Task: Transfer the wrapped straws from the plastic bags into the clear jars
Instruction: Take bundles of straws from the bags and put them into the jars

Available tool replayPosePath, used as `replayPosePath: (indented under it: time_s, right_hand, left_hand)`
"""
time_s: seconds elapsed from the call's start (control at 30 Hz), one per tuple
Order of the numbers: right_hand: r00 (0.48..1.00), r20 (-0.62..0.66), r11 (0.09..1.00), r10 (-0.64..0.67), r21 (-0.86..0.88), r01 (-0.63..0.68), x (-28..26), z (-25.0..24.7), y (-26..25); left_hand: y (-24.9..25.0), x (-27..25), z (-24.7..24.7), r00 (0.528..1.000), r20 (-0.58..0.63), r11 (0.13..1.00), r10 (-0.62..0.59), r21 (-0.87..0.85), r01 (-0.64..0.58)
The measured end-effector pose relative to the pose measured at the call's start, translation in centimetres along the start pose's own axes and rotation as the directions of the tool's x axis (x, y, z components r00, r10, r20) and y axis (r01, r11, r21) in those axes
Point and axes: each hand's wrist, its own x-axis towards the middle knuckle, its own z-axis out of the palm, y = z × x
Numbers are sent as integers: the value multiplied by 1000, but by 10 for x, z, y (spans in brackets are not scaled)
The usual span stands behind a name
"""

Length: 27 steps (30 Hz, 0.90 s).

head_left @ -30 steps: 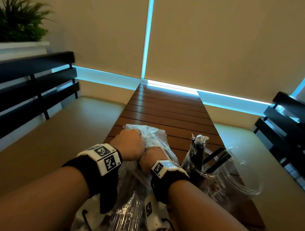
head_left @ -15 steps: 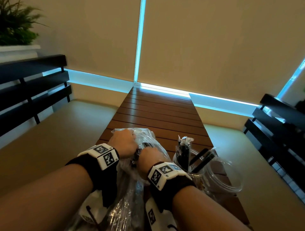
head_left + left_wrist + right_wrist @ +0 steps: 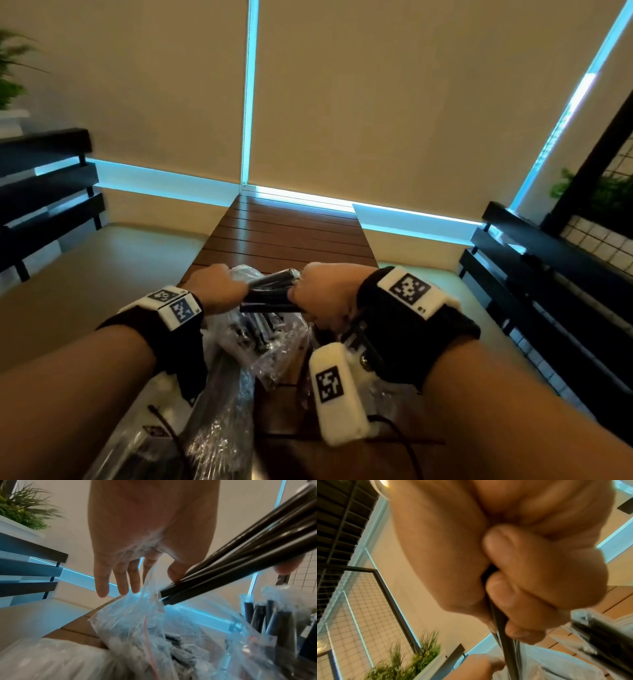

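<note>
Both hands work over the near end of the slatted wooden table (image 3: 287, 236), which serves as the landmark. To the table's left, the left hand (image 3: 219, 287) pinches the mouth of a clear plastic bag (image 3: 137, 622) between its index finger and thumb, while the other three fingers (image 3: 120, 577) hang fairly straight just above the film. That bag rests on the table's near end and has more dark wrapped straws inside it.

Crossing the gap between the two hands, above the table, is a bundle of black wrapped straws (image 3: 270, 291); in the left wrist view its lower end sits at the bag's opening, and it slants up toward the right. On the table's right side, the right hand (image 3: 322, 294) is closed firmly round the upper part of that bundle, fingers (image 3: 513, 596) curled over it.

Just right of the bag in the left wrist view, more wrapped black straws stand upright; the blur keeps me from telling what holds them.

Beyond the table's left edge stands a dark slatted bench back (image 3: 44, 192) with a green plant (image 3: 25, 509) above it.
</note>
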Motion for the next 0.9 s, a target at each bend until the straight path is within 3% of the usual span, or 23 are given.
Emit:
replayPosePath:
  time_s: [0.1,0.17,0.23,0.27,0.37,0.47,0.6,0.67,0.8,0.9]
  right_hand:
    - [1000,23,1000,-2,-26,3,-2,-5,21]
    - [998,50,965,48,257,-60,0,-6,33]
    - [995,49,809,91,579,-103,-7,-7,42]
    - [991,63,743,120,656,-131,-10,-10,46]
    - [991,74,689,109,713,-129,-22,-16,55]
    - [994,50,699,98,708,-105,-23,-10,57]
    - [994,31,730,103,677,-97,-4,13,56]
    - [995,26,728,92,680,-85,5,23,57]
    - [995,-75,737,63,676,4,24,42,56]
    - [994,-89,792,60,610,6,34,48,57]
  left_hand:
    - [7,5,-11,997,-79,996,24,-79,-30]
    - [13,3,-15,993,-116,989,25,-139,-41]
    - [23,-3,-20,993,-108,988,41,-144,-56]
    - [29,-9,-22,995,-88,989,54,-134,-66]
    - [43,-21,-25,998,2,989,66,-131,-65]
    - [53,-30,-25,995,68,977,72,-208,-56]
    - [69,-43,-23,940,119,905,321,-330,-267]
    - [72,-47,-21,910,140,887,389,-323,-329]
    - [68,-40,-14,880,281,921,384,-193,-340]
    - [68,-35,-4,849,355,900,392,44,-434]
